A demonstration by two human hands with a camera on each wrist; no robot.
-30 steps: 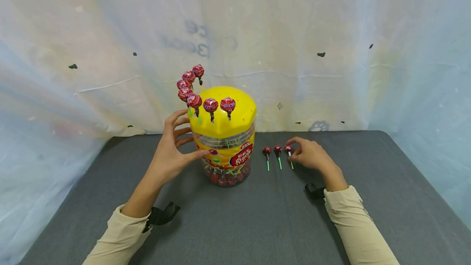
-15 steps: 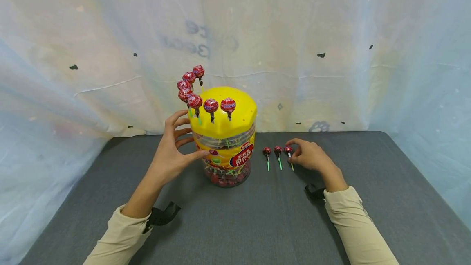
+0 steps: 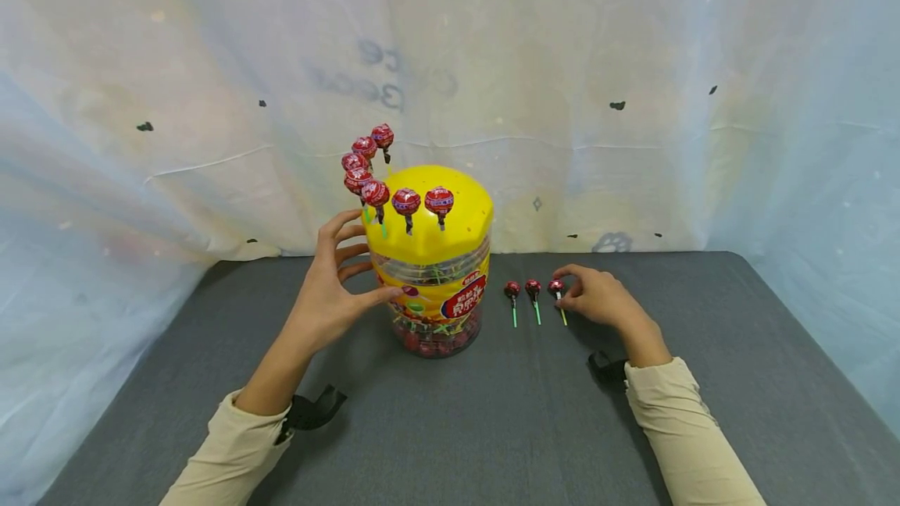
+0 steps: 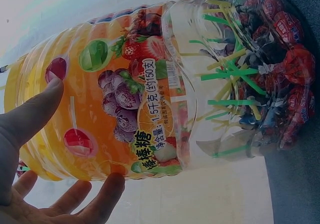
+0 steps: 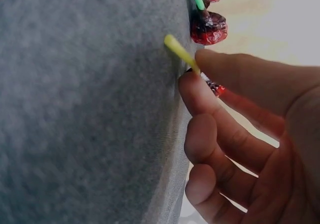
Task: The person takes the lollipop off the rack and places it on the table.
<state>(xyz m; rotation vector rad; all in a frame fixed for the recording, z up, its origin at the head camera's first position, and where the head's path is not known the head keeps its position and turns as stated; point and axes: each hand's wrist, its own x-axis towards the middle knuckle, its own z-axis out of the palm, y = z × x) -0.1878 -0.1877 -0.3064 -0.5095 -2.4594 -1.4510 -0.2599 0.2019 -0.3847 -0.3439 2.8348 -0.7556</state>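
Observation:
A large clear candy jar (image 3: 430,299) with a yellow lid (image 3: 457,213) stands upright on the grey table, holding many lollipops. My left hand (image 3: 328,295) grips its left side, thumb on the front of the label and fingers spread around the side. Several red-wrapped lollipops (image 3: 405,201) stand in an arc along the lid's left and front edge. To the right of the jar, my right hand (image 3: 598,299) pinches a lollipop (image 3: 556,286) between thumb and index finger. Its yellow stick (image 5: 180,53) points out past the fingertips in the right wrist view.
Two more lollipops, a left one (image 3: 512,288) and a right one (image 3: 533,286), lie side by side between the jar and my right hand, green sticks toward me. A pale curtain (image 3: 534,100) hangs behind the table (image 3: 457,428). Black straps dangle at both wrists.
My right hand has shifted very slightly right with the pinched lollipop, widening its gap from the other two. The left hand and jar hold still.

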